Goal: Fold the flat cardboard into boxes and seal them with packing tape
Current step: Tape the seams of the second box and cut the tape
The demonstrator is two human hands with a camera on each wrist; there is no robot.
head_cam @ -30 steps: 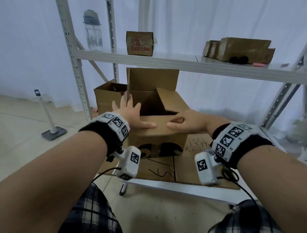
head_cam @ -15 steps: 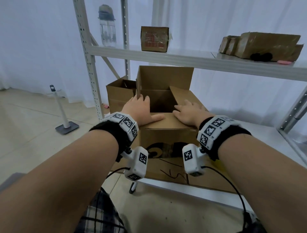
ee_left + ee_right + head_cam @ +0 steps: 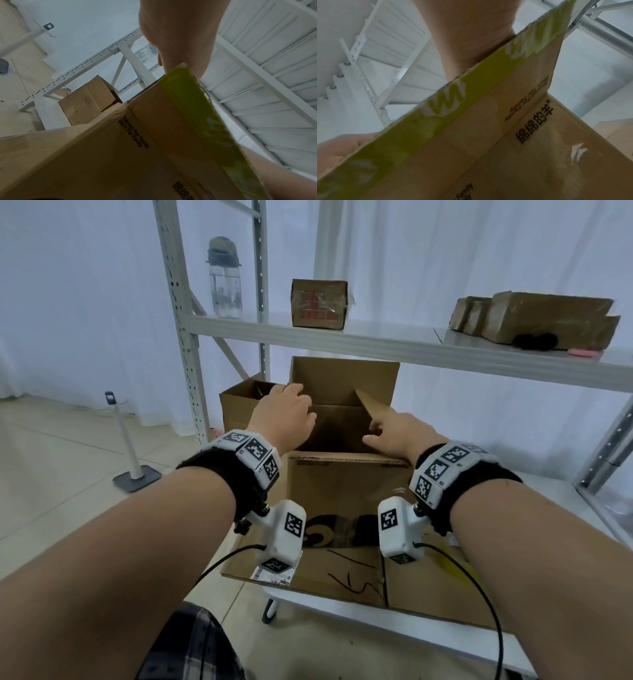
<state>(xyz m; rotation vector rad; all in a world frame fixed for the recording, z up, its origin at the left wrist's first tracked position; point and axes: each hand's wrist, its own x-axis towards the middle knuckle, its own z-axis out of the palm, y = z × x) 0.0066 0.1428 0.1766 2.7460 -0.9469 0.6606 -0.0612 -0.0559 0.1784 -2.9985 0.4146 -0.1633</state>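
An open brown cardboard box (image 3: 339,429) stands on the lower shelf, its back flap (image 3: 342,378) upright. The near flap (image 3: 349,487) leans up toward me, and its edge carries a green tape strip (image 3: 197,108) (image 3: 436,121). My left hand (image 3: 286,414) is at the box's left side, fingers curled over the left flap. My right hand (image 3: 394,434) reaches to the slanted right flap (image 3: 371,405); its loosely bent fingertips touch that flap's lower edge. Both wrist views show only palms above the near flap; the fingertips are hidden.
A second open box (image 3: 239,405) (image 3: 85,102) sits behind on the left. Flat cardboard (image 3: 342,580) lies under the box. The upper shelf (image 3: 376,340) holds a bottle (image 3: 224,278), a small box (image 3: 318,304) and stacked cardboard (image 3: 534,316). A stand (image 3: 133,474) is on the floor.
Both hands have left the near flap, which they pressed flat, and moved forward to the side flaps. The near flap has risen toward me.
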